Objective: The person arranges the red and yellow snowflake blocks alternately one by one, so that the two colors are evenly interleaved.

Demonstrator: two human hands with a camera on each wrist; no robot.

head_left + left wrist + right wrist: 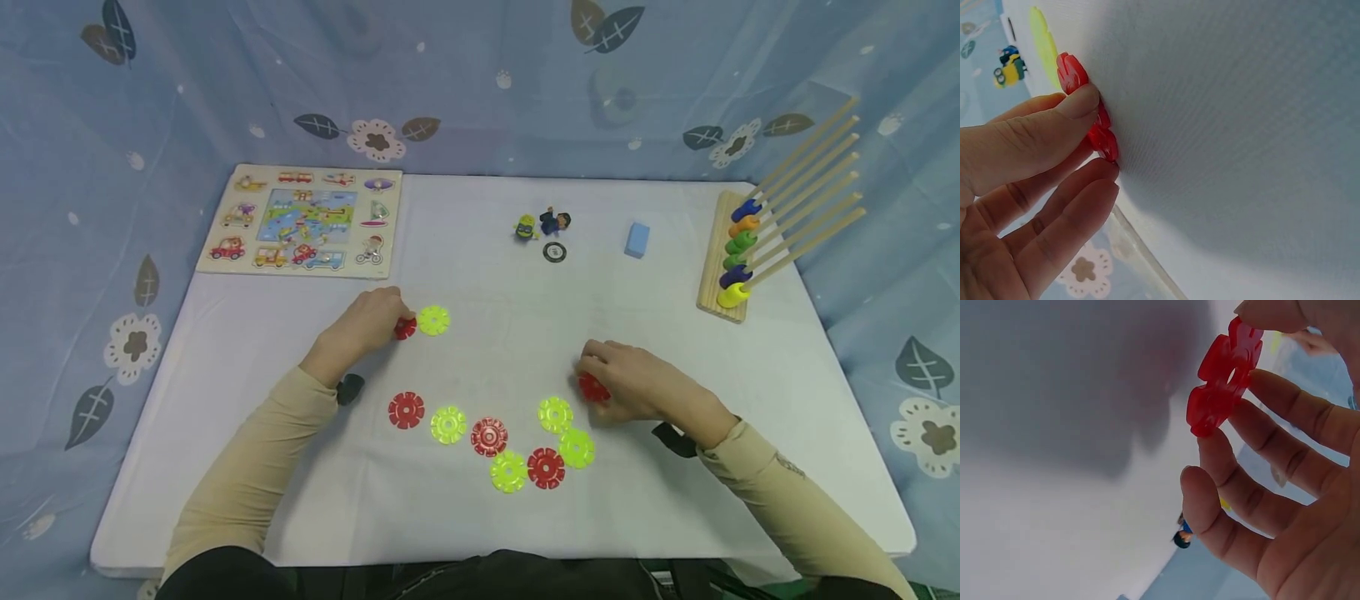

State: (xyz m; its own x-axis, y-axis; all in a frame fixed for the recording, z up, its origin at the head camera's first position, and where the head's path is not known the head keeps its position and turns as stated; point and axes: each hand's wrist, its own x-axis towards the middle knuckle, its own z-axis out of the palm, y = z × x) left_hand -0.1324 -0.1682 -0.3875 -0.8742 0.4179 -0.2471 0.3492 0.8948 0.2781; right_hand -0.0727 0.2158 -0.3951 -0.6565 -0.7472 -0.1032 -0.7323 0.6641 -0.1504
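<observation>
Red discs (pixel 406 328) fill both grips: your left hand (pixel 363 325) pinches one beside a lime disc (pixel 433 320), perhaps touching it; your right hand (pixel 637 383) holds another above the white tabletop (pixel 675 517).

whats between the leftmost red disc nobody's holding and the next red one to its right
One yellow-green disc lies between the leftmost unheld red disc and the next red disc, with a narrow gap on each side; the head view shows it.
</observation>
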